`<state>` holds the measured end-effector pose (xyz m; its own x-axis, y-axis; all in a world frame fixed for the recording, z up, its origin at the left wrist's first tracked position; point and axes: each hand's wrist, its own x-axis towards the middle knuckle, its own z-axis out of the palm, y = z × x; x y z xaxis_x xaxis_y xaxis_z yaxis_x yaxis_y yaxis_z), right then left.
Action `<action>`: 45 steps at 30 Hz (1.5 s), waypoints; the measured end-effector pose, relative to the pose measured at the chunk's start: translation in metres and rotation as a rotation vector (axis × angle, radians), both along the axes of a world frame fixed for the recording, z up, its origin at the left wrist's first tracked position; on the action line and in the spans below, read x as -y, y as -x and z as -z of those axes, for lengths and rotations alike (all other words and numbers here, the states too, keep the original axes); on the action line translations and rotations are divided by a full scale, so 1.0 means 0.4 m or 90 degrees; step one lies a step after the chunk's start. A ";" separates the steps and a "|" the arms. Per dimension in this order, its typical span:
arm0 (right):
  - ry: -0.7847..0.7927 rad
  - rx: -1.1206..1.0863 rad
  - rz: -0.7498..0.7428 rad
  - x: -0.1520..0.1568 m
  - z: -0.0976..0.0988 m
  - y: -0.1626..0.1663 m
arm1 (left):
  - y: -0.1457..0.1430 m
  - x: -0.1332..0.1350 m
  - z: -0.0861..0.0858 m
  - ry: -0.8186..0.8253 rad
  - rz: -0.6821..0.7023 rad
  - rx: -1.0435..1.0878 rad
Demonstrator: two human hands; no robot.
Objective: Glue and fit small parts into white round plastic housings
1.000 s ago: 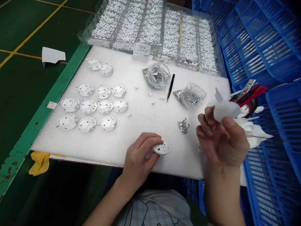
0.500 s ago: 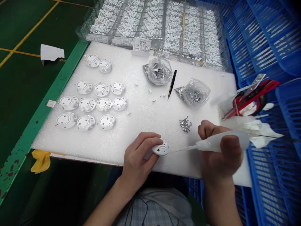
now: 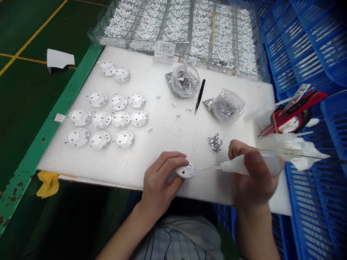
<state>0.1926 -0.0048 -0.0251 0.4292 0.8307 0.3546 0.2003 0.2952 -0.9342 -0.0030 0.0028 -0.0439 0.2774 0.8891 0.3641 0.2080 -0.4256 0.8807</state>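
Observation:
My left hand (image 3: 162,176) grips a round white plastic part (image 3: 187,170) between thumb and fingers, tilted near the front edge of the foam-covered table. A small dark square mark shows on the part's side. My right hand (image 3: 256,173) is wrapped round a translucent white squeeze bottle (image 3: 245,162), its thumb on top. The bottle's thin nozzle points left at the part, its fine tip close to the part's right side; whether they touch I cannot tell. Beyond the bottle lies a loose pile of small shiny metal pieces (image 3: 215,143).
Several similar white parts (image 3: 120,119) stand in rows at left. Two clear bags (image 3: 185,81) of metal pieces and black tweezers (image 3: 200,96) lie mid-table. Clear trays (image 3: 173,21) of white pieces line the back. Red-handled tools (image 3: 295,112) and blue crates (image 3: 311,47) are at right.
The squeeze bottle in my right hand has moved slightly left and tilted flatter, towards the white part. My left hand keeps its grip on the part. The whole view has shifted slightly.

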 end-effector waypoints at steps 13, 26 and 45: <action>-0.015 0.008 -0.019 -0.003 -0.010 0.002 | 0.000 0.001 0.000 -0.001 0.004 -0.004; -0.042 -0.006 -0.011 -0.006 -0.009 0.005 | -0.002 0.000 0.002 -0.006 0.007 0.005; 0.048 -0.226 0.010 -0.025 -0.030 -0.009 | 0.001 0.002 0.006 -0.017 0.007 0.022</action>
